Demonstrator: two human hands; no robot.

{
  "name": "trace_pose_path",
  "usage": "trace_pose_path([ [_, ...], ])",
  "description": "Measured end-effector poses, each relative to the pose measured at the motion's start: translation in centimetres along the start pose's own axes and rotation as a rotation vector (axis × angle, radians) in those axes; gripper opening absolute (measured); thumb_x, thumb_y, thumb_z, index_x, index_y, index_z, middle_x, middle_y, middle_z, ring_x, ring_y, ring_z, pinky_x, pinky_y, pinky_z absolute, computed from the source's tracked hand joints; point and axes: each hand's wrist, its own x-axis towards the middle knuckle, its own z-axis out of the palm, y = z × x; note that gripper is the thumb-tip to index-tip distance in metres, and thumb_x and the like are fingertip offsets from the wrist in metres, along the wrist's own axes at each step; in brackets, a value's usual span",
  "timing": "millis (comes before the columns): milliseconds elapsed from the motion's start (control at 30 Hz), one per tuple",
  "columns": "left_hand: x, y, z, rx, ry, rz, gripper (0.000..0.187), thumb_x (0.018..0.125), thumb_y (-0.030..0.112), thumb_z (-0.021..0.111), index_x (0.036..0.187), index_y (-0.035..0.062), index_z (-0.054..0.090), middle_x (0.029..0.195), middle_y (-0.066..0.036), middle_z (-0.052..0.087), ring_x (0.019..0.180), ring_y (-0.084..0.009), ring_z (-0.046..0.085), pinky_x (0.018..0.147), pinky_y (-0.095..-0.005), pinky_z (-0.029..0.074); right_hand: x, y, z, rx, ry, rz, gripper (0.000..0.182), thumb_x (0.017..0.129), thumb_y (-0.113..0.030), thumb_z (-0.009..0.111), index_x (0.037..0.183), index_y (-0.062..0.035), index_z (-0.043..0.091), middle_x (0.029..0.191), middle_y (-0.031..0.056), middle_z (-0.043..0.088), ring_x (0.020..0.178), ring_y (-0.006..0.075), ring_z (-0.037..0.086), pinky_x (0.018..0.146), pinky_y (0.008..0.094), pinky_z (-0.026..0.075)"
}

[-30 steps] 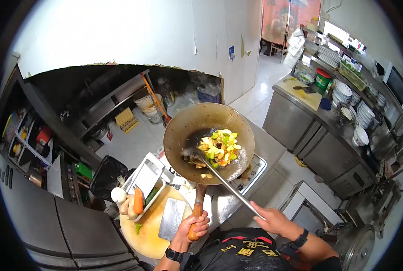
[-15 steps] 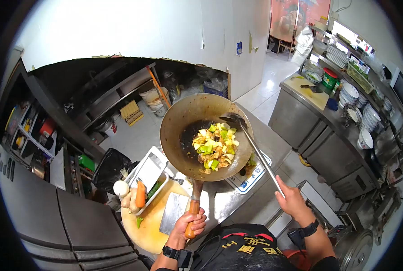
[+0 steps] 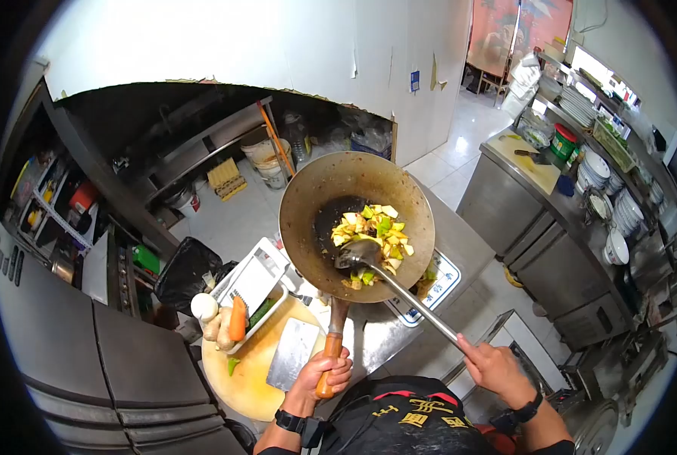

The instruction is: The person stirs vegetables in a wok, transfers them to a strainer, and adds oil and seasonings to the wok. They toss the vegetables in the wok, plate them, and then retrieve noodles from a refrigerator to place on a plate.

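Note:
My left hand [image 3: 325,374] is closed around the wooden handle of a wok [image 3: 300,205], which is held up over the metal counter. Inside the wok lies a heap of chopped food [image 3: 388,233], pale yellow and green pieces with some browned ones. A long-handled ladle [image 3: 418,301] is gripped in my right hand [image 3: 498,370]. Its bowl rests against the near left side of the food and hides part of it. Under the wok's right edge, partly covered, a rectangular dish with a blue-patterned rim [image 3: 446,284] sits on the counter with some food in it.
A round cutting board [image 3: 236,390] carries a cleaver [image 3: 293,353] beside my left hand. Next to it, a white container [image 3: 266,322] holds a grater, with a carrot [image 3: 238,318] and potatoes alongside. At right stands a steel counter [image 3: 505,201] with stacked bowls [image 3: 628,212].
The ladle's bowl has moved from the wok's far right side to the near middle, onto the food. My right hand has shifted slightly down. The wok sits slightly further right in view.

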Motion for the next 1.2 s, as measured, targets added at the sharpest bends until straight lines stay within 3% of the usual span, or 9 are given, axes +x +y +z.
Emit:
trace_pose_path([
  [167,-0.1,-0.3,0.2,0.027,0.021,-0.001,0.019,0.087,0.007,0.060,0.100,0.0080,0.047,0.066,0.000,0.042,0.048,-0.0090,0.042,0.043,-0.0267,0.038,0.2,0.1,-0.2,0.256,0.146,-0.040,0.060,0.084,-0.013,0.064,0.141,-0.0096,0.046,0.075,0.0186,0.063,0.059,0.0344,0.062,0.053,0.0419,0.050],
  [267,-0.4,-0.4,0.6,0.041,0.023,0.009,0.019,0.087,0.005,0.060,0.101,0.0084,0.047,0.067,-0.001,0.044,0.048,-0.0098,0.042,0.044,-0.0277,0.039,0.8,-1.5,1.0,0.343,0.192,0.095,0.058,0.089,-0.012,0.062,0.143,-0.0063,0.043,0.072,0.0125,0.064,0.051,0.0246,0.060,0.047,0.0354,0.047],
  [333,-0.3,-0.4,1.2,0.078,0.093,0.024,0.019,0.087,0.004,0.060,0.099,0.0075,0.046,0.067,-0.001,0.044,0.046,-0.0090,0.042,0.042,-0.0278,0.038,0.9,-3.6,1.2,1.150,-0.041,0.533,0.057,0.095,-0.012,0.056,0.147,-0.0063,0.036,0.068,0.0050,0.058,0.045,0.0154,0.054,0.044,0.0293,0.045],
  [367,-0.2,-0.4,1.2,0.079,0.095,0.026,0.019,0.087,0.004,0.060,0.099,0.0075,0.046,0.067,-0.001,0.044,0.046,-0.0090,0.042,0.042,-0.0278,0.038,1.3,-4.6,1.0,1.342,-0.103,0.564,0.058,0.098,-0.011,0.050,0.152,-0.0085,0.026,0.066,0.0007,0.051,0.044,0.0097,0.048,0.041,0.0259,0.043],
  [533,-0.2,0.0,1.2,0.122,0.138,0.025,0.020,0.087,0.005,0.061,0.100,0.0078,0.046,0.069,-0.001,0.045,0.047,-0.0087,0.041,0.042,-0.0272,0.037,3.3,-7.3,-1.8,1.836,-0.317,0.551,0.052,0.101,-0.016,0.047,0.150,-0.0151,0.030,0.068,0.0035,0.049,0.045,0.0114,0.046,0.040,0.0256,0.040],
  [800,-0.8,0.4,0.1,0.064,0.063,-0.018,0.022,0.089,0.010,0.059,0.104,0.0069,0.044,0.070,0.000,0.042,0.052,-0.0098,0.044,0.046,-0.0272,0.041,2.9,-7.7,-3.3,2.036,-0.543,0.609,0.042,0.103,-0.019,0.043,0.145,-0.0206,0.039,0.067,0.0042,0.045,0.045,0.0121,0.042,0.039,0.0267,0.037],
  [967,-0.8,0.8,-0.4,-0.037,0.013,-0.018,0.022,0.088,0.009,0.059,0.105,0.0061,0.045,0.070,-0.001,0.042,0.051,-0.0093,0.043,0.045,-0.0267,0.041,1.2,-7.5,-3.6,2.055,-0.564,0.678,0.046,0.103,-0.019,0.043,0.148,-0.0212,0.034,0.067,0.0043,0.045,0.045,0.0123,0.043,0.040,0.0263,0.038],
  [1167,-0.6,1.0,-0.2,-0.096,-0.023,-0.014,0.020,0.088,0.008,0.058,0.104,0.0052,0.046,0.070,-0.001,0.042,0.051,-0.0087,0.042,0.044,-0.0256,0.040,0.2,-7.4,-4.7,1.863,-0.531,0.746,0.043,0.103,-0.016,0.038,0.146,-0.0182,0.036,0.066,0.0039,0.045,0.045,0.0121,0.043,0.039,0.0262,0.037],
  [1200,-0.6,1.1,-0.2,-0.076,-0.006,-0.017,0.019,0.088,0.007,0.058,0.103,0.0050,0.046,0.070,-0.001,0.042,0.051,-0.0088,0.042,0.044,-0.0256,0.040,-0.6,-5.7,-3.9,2.091,-0.581,0.704,0.040,0.104,-0.018,0.037,0.144,-0.0164,0.037,0.068,0.0042,0.046,0.044,0.0116,0.042,0.038,0.0260,0.038],
])
